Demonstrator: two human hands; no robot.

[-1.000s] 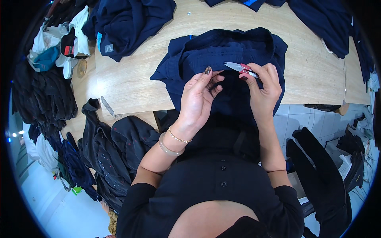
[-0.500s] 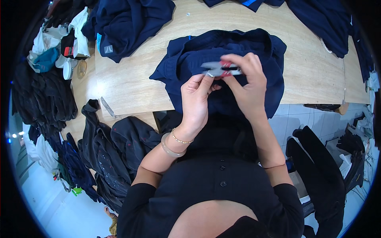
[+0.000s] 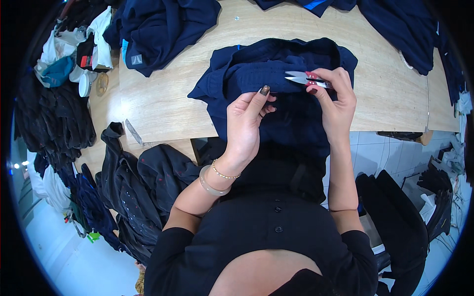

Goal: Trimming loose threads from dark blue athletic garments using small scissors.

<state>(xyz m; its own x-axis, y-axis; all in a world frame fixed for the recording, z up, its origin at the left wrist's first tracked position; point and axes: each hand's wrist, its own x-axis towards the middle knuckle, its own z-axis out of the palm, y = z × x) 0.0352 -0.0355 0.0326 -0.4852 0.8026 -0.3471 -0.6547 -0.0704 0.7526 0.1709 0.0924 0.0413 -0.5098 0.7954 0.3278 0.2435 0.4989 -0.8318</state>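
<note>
A navy garment (image 3: 276,116) with a gathered, elastic-looking waistband lies in front of me on the wooden table. My right hand (image 3: 336,101) is closed round a pair of red-handled thread snips (image 3: 310,79), whose slightly parted blades point left over the waistband. To the left of the blades, my left hand (image 3: 247,113) is raised over the garment's near part with thumb and fingers drawn together. What sits in that pinch, if anything, is too small to make out. A gap separates the blades from my left fingertips.
More navy garments lie at the table's far left (image 3: 163,29) and far right (image 3: 397,32). Dark clothes (image 3: 133,187) are heaped at my left. A clear strip (image 3: 133,132) and a white round container (image 3: 85,85) are on the left side. Black cloth (image 3: 390,212) hangs at lower right.
My right hand and the snips have moved right, away from my left fingertips. My left hand has stayed nearly in place, its thumb now raised more plainly into view.
</note>
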